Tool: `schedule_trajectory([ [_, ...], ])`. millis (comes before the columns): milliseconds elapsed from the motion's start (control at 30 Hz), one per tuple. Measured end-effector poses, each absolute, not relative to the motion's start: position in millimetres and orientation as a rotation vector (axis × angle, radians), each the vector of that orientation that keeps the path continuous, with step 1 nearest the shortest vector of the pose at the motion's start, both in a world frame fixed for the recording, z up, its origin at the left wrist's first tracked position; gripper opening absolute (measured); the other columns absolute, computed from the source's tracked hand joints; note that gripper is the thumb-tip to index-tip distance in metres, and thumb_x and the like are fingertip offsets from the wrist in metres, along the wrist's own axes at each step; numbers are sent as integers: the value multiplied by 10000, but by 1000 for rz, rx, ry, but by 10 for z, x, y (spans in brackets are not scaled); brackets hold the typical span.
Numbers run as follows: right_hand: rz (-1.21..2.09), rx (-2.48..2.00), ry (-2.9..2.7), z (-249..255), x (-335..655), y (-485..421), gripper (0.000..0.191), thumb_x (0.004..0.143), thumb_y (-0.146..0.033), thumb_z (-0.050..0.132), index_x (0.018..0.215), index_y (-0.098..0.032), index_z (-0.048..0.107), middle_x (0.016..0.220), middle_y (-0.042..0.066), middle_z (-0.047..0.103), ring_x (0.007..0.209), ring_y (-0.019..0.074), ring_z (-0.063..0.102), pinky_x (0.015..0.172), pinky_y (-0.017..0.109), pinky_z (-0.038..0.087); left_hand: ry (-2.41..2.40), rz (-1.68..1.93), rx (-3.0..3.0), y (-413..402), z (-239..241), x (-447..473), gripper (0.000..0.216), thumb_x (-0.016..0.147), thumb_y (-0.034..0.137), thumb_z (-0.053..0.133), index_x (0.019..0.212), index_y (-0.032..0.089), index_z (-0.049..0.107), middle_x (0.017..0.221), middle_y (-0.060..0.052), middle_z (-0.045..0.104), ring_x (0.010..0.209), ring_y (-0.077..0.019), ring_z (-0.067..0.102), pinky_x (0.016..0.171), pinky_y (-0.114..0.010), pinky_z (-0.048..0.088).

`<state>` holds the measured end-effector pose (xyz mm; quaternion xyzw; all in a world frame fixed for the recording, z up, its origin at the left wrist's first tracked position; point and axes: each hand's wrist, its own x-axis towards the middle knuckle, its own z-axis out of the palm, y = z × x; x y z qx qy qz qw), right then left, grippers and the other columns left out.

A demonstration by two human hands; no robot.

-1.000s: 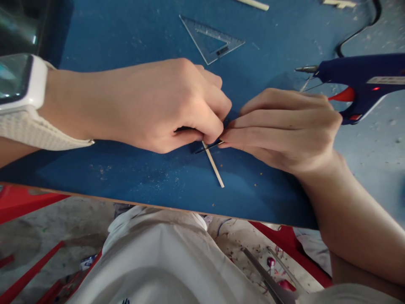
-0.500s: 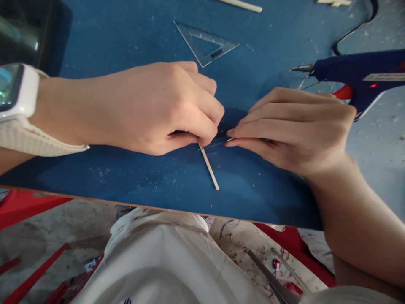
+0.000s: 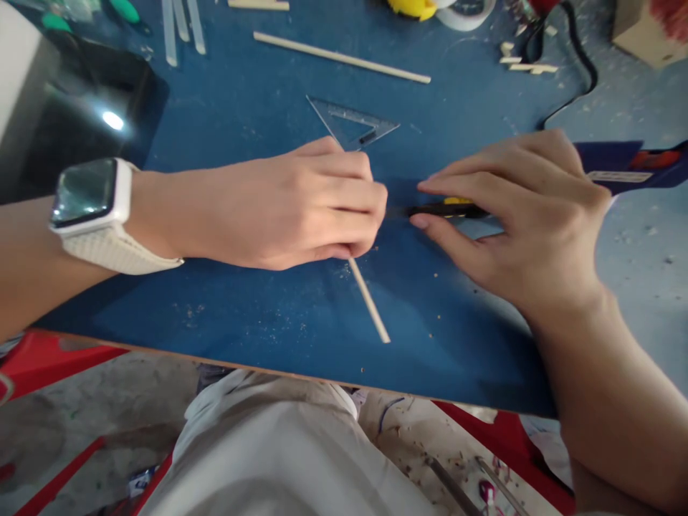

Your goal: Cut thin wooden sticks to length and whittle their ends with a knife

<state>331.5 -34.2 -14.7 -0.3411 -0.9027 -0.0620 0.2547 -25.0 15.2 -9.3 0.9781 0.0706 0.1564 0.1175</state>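
My left hand (image 3: pixel 301 208), with a white watch on its wrist, is closed over the upper end of a thin wooden stick (image 3: pixel 370 301) and presses it onto the blue board (image 3: pixel 258 301). The stick's free end points toward me. My right hand (image 3: pixel 516 215) is closed on a yellow and black craft knife (image 3: pixel 446 209). Its blade end points left and meets the stick right at my left fingertips.
A clear set square (image 3: pixel 352 123) lies just behind my hands. A blue glue gun (image 3: pixel 634 168) sits behind my right hand, its black cord (image 3: pixel 577 68) curling away. A long wooden stick (image 3: pixel 341 57), glue sticks (image 3: pixel 180 25), tape and small wood offcuts (image 3: pixel 529 66) lie farther back.
My right hand has shifted its grip, so the knife's yellow handle now shows. The view tilted up, revealing more of the board's far side. The stick stays pinned under my left hand.
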Motion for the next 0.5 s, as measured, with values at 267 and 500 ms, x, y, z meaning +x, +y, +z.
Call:
schedule_trajectory([
  [267, 92, -896, -2375, -11, 2988, -680, 333, 1269, -565, 815, 1466, -297, 827, 1141, 18, 930, 1003, 274, 875, 903, 499, 665, 597, 690, 3032, -9, 259, -173, 571, 1378, 346, 332, 1145, 289, 849, 1055, 18, 785, 990, -149, 853, 921, -391, 640],
  [500, 67, -908, -2376, -55, 2880, -703, 218, 1205, -157, 851, 1377, -282, 808, 1100, -22, 919, 878, 208, 813, 838, 401, 659, 420, 846, 3266, -77, 174, -243, 265, 1314, 259, 600, 1214, 353, 827, 984, 81, 867, 828, -142, 806, 760, -407, 591],
])
